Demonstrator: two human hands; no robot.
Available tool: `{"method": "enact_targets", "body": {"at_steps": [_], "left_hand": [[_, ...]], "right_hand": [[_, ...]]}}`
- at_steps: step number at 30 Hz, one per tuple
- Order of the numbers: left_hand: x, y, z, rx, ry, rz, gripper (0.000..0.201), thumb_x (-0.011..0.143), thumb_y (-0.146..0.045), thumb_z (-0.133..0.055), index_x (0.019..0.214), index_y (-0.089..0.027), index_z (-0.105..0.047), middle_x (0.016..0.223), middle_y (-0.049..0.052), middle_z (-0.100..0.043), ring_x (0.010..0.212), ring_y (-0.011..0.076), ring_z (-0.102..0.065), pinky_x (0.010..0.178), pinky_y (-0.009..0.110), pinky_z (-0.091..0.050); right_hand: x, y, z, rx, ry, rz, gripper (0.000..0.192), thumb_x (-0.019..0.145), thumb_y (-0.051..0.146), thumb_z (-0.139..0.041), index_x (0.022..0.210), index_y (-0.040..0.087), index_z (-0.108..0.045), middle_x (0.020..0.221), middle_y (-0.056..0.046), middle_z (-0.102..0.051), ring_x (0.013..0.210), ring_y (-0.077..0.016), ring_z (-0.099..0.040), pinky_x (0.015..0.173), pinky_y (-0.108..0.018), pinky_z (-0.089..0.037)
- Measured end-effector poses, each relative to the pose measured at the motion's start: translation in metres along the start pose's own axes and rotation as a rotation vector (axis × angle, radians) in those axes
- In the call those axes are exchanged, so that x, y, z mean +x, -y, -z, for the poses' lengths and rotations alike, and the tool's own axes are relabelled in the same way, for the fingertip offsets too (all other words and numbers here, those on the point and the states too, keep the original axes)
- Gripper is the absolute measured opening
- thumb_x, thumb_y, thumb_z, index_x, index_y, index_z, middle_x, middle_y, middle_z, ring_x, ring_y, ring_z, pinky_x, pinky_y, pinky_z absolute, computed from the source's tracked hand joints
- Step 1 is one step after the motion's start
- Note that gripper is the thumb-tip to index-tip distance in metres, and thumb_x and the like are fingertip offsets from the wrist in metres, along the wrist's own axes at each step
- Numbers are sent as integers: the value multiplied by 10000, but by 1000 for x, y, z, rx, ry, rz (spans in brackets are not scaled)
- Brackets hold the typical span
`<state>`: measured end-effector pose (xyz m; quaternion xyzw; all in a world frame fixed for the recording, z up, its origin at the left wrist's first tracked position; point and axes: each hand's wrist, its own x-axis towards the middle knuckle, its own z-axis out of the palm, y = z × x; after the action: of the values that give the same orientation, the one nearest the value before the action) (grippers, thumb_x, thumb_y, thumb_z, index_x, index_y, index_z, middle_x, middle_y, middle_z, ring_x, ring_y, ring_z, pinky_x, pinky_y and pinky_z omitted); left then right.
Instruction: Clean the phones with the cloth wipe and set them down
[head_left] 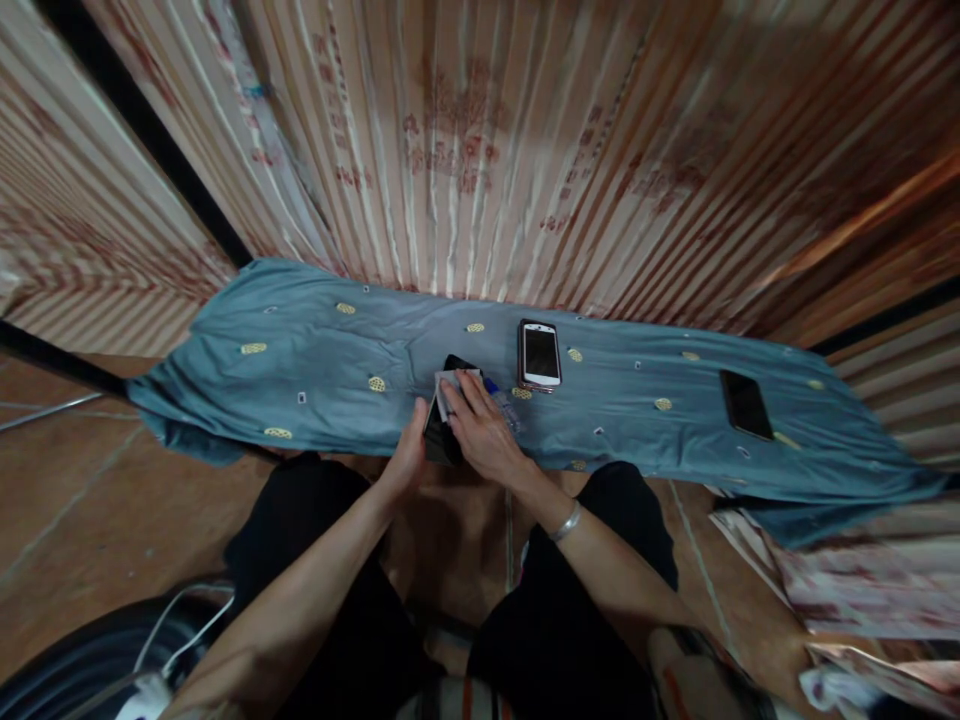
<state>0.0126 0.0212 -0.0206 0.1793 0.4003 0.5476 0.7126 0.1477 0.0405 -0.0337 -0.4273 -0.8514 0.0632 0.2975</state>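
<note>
My left hand [409, 455] grips the left edge of a black wallet [444, 432] that stands open on a blue-grey cloth [315, 370]. My right hand [480, 430] rests over the wallet, its fingers on pale cards or papers [450, 385] sticking out of the top. A pen-like object with a blue part [501, 398] lies just right of my right hand. A white-framed phone [539, 355] lies face up on the cloth a little beyond and to the right of my hands.
A dark phone [745, 403] lies on the cloth far right. Striped curtain fabric [480, 150] hangs behind. My knees in black trousers [360, 560] sit on the brown floor. A white cable [180, 620] lies at lower left; patterned fabric [847, 580] at right.
</note>
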Motion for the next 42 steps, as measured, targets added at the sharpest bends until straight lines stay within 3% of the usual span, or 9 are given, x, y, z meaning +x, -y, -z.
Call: {"method": "enact_targets", "body": {"at_steps": [4,14,25,34,39,42], "left_hand": [[-1,4,2,43,12,-25,544,920,-520,-585,1286,-127,-672,1198,133,-744,1228,283,-642,1048,391,-498],[-7,-10,-7,21,-2,111,560,1019,-484,-368,1336,-102,-627,1070,162,-774,939,273,-755,807,386,-619],[-10,-17,-15,-50,-53,123,561,1043,-412,-313,1410,-69,-561,1159,168,-754,1087,264,-719,992,405,-548],[7,-14,8,-37,-97,63,528,1002,-491,-418,1293,-132,-673,1145,126,-767,1142,257,-698,1014,357,-523],[7,-11,5,-20,-113,56,512,1014,-464,-402,1297,-130,-668,1152,121,-765,1152,242,-692,1033,344,-505],[4,-8,-1,-45,-63,68,498,1016,-439,-407,1364,-157,-625,1177,110,-759,1151,245,-693,1046,362,-499]], "right_hand": [[5,-8,1,11,-16,-67,510,1013,205,-391,1515,125,-430,1615,-173,-340,1548,-284,-193,1227,-522,-308],[7,-20,0,104,-31,-196,543,1039,258,-312,1564,120,-331,1644,-154,-286,1537,-238,-242,1240,-451,-301],[1,-12,-9,111,-74,-217,556,1035,226,-309,1572,82,-295,1630,-192,-298,1518,-249,-293,1214,-456,-352],[-14,6,-20,170,-36,-153,562,1020,189,-327,1576,111,-302,1613,-185,-340,1505,-256,-324,1209,-467,-364],[-8,-1,-15,182,-1,-170,562,1017,205,-340,1570,111,-316,1609,-186,-349,1504,-258,-326,1217,-492,-337],[-1,-9,-9,191,-2,-244,559,1017,228,-349,1553,67,-342,1606,-206,-344,1505,-269,-324,1223,-485,-322]]}}
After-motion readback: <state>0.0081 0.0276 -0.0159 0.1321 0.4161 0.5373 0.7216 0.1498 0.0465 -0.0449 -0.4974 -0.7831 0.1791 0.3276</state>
